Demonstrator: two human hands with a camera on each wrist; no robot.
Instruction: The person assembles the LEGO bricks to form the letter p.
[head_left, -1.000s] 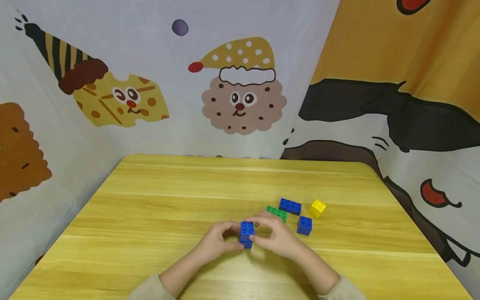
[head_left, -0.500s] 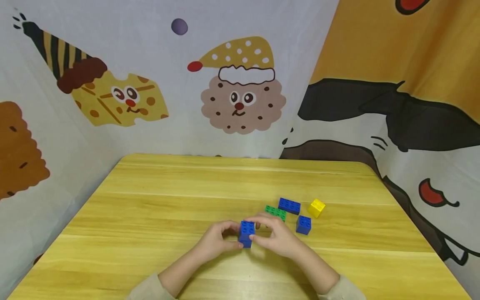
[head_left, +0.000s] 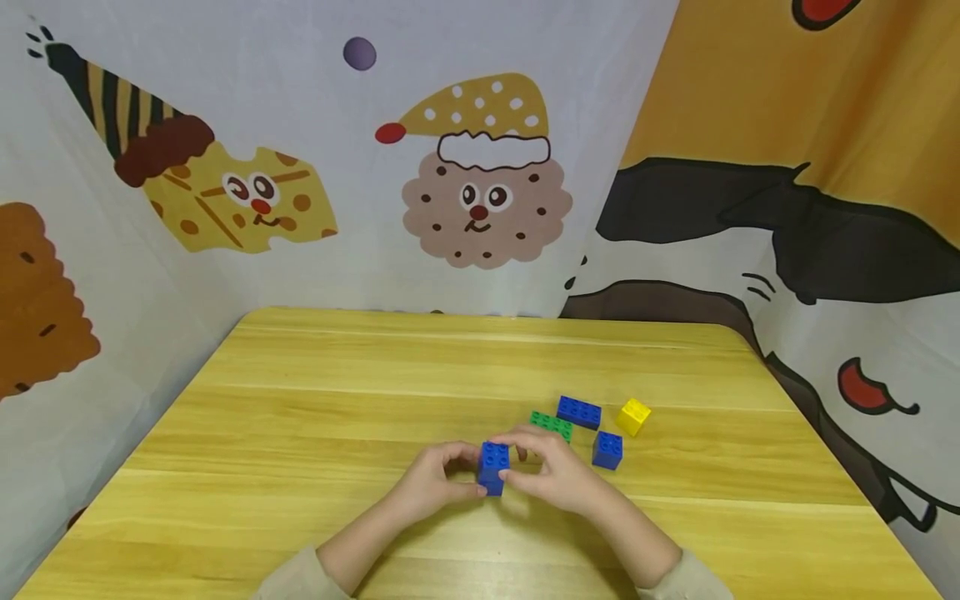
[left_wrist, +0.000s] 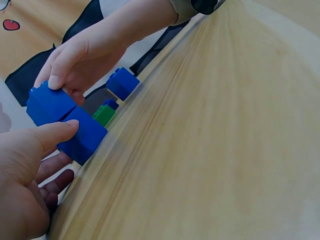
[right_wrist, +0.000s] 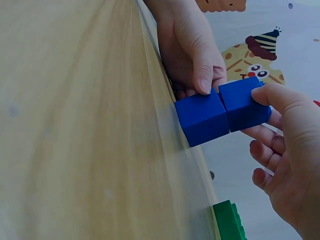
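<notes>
Two blue toy bricks stand one on top of the other on the table, close in front of the person. My left hand point(head_left: 433, 487) pinches the lower blue brick point(right_wrist: 202, 120) between thumb and fingers, from the left. From the right, my right hand point(head_left: 555, 471) grips the upper blue brick point(head_left: 494, 457), its thumb on the near side and its index finger at the far upper edge. The right wrist view shows a thin seam between the bricks, slightly wider toward the left thumb. Studs on the upper brick face up, uncovered in the head view.
Beyond the right hand lie a green brick point(head_left: 551, 425), partly covered by that hand, and a long blue brick point(head_left: 579, 412). Farther right are a small blue brick point(head_left: 607, 450) and a yellow brick point(head_left: 634, 417). A cartoon-printed cloth point(head_left: 300, 283) hangs behind the wooden table point(head_left: 337, 375).
Both hands stay almost in place on the stacked bricks. In the head view the seam between the bricks shows less plainly than one second ago. A right finger behind the stack has shifted slightly right.
</notes>
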